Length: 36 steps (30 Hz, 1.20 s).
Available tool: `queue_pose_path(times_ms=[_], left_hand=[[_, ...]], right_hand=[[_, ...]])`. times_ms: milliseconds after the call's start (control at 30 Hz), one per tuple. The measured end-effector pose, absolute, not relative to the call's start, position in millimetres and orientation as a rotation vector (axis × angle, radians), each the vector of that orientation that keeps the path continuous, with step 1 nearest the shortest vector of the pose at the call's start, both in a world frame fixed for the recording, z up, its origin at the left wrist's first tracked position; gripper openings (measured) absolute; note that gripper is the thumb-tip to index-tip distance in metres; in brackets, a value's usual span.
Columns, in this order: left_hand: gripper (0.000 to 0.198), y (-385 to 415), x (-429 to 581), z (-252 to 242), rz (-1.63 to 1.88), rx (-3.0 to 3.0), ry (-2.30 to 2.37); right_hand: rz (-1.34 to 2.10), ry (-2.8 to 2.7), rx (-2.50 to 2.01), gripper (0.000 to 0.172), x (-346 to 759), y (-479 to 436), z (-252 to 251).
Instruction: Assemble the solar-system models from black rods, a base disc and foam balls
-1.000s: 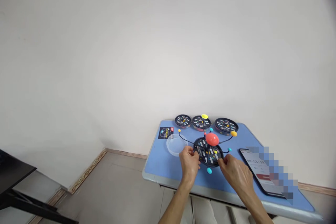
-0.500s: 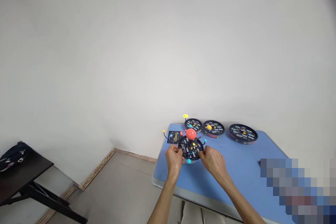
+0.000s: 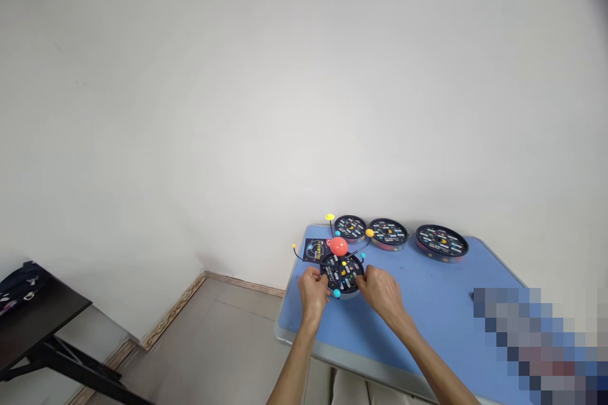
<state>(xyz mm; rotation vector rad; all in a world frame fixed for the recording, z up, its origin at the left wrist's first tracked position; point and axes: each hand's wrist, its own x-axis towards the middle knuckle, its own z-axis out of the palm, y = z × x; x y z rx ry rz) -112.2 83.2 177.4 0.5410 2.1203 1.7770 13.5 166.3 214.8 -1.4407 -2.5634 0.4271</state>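
Observation:
Between my two hands is a solar system model with a round black printed base (image 3: 350, 278). A red ball (image 3: 339, 247) tops it, and thin black arms carry small balls, among them an orange ball (image 3: 370, 233), a yellow ringed planet (image 3: 329, 217) and a blue ball (image 3: 337, 293). My left hand (image 3: 313, 296) has its fingers closed on the left rim of the base. On the opposite rim, my right hand (image 3: 384, 292) pinches with thumb and curled fingers. The undersides of the fingers are hidden.
Behind the model, along the wall, three more round black bases (image 3: 350, 226) stand on the blue table (image 3: 422, 323). A black printed card (image 3: 311, 249) lies at the left edge. A dark side table (image 3: 42, 304) is at far left. Something at right is pixelated.
The model has shifted slightly left with both hands on it, and its red ball and arms lean further left. The orange ball no longer overlaps the middle rear base's centre.

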Motion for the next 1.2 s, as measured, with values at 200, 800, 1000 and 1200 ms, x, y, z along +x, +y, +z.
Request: queue_pose_path(times_ms=[200, 800, 1000, 1200], left_hand=[[0.014, 83.1, -112.1, 176.2, 1.765, 0.540, 2.129], [0.015, 85.2, -113.9, 175.2, 1.748, 0.524, 2.132], [0.018, 85.5, -115.0, 173.8, 1.705, 0.504, 2.147], [0.015, 85.0, -115.8, 169.6, 1.700, 0.493, 2.150]], right_hand=[[0.416, -2.586, -1.436, 0.027, 13.2, 167.1, 212.9], [0.424, -2.679, -1.463, 0.025, 8.9, 175.3, 208.3], [0.473, -2.690, -1.461, 0.026, 8.6, 180.0, 207.2], [0.567, -2.676, -1.434, 0.026, 12.3, 188.7, 205.6]])
